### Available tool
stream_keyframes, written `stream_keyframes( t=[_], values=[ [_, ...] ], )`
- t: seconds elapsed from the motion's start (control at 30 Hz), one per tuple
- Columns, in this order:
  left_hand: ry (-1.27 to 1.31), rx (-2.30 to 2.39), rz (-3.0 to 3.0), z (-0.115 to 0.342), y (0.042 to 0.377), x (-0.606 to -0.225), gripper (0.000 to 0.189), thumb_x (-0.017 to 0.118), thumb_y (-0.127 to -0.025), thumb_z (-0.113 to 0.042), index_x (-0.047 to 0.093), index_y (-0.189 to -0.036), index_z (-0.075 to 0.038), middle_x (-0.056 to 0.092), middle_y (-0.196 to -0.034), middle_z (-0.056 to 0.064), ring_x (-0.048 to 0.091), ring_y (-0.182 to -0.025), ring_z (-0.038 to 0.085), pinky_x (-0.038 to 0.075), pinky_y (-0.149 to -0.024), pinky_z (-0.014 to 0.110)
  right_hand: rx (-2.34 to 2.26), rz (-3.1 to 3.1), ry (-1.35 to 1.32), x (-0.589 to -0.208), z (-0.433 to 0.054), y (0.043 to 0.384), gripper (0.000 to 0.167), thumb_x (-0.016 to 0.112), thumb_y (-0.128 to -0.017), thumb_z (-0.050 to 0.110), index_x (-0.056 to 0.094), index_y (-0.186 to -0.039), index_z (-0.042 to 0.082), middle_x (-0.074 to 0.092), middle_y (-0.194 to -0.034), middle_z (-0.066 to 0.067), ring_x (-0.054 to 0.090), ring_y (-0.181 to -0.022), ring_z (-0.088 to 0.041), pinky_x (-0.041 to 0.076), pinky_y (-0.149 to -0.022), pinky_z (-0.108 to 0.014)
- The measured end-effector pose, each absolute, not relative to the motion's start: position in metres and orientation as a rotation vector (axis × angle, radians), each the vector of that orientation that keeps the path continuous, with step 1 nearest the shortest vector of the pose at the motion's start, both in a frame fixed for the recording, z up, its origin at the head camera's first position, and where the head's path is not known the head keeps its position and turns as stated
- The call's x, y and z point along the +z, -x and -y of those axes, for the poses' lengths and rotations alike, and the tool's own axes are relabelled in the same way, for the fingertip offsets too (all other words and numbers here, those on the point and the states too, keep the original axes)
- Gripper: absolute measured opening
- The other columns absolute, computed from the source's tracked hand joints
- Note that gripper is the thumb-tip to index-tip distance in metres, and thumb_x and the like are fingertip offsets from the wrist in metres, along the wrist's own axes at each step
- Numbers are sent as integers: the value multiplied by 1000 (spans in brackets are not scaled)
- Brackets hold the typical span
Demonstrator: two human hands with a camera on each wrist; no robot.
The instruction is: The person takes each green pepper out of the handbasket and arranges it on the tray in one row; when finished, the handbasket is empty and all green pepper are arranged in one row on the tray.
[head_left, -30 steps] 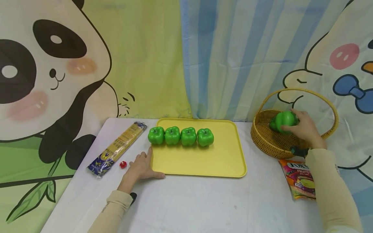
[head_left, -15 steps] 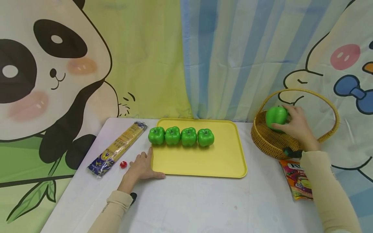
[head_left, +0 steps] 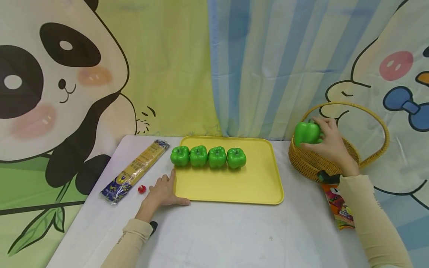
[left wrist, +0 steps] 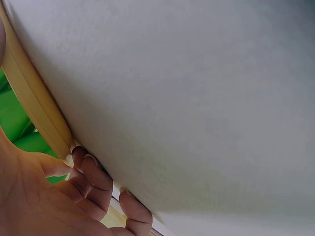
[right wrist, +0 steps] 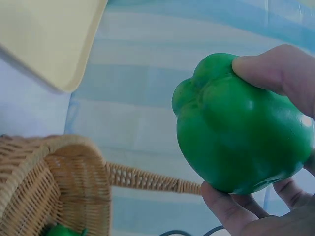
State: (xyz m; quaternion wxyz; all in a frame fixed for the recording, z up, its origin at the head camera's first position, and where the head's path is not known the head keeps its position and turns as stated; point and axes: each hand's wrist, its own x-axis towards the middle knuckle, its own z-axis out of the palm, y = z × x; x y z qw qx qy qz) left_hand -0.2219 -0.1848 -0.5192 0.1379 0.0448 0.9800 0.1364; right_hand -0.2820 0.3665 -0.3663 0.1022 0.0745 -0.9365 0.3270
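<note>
My right hand [head_left: 330,145] grips a green bell pepper [head_left: 306,134] between thumb and fingers, over the left side of the wicker basket [head_left: 303,163]. The right wrist view shows this pepper [right wrist: 241,128] up close, thumb on one side and fingertips on the other. Another green pepper [right wrist: 61,230] lies inside the basket. My left hand [head_left: 164,191] touches the yellow tray [head_left: 228,186] at its front left corner, thumb along the front edge and index finger by the left edge. Several green bell peppers [head_left: 217,157] stand side by side in a row toward the tray's back left.
A long pack of spaghetti [head_left: 135,169] lies slanted at the left, with a small red object [head_left: 142,189] beside it. An orange and red snack bag [head_left: 338,208] lies before the basket, partly under the right forearm. The basket's tall handle [head_left: 385,136] arches above it.
My right hand has lifted the bell pepper from inside the basket and carried it left to the rim. The left hand and the row of peppers stay where they were.
</note>
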Motion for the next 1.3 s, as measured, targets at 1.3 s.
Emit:
stream_keyframes(
  t=[1.3],
  values=[
    [-131,405,-2836,185,223,-522,152,74,-52,-89,12,-161,-1,49,-130,26,49,-112,37,40,-94,77,936,2726,-509,-400,-309,288,75,85,-76,14,45,-138,2,37,-136,-28,48,-108,-42,46,-85,-63]
  ],
)
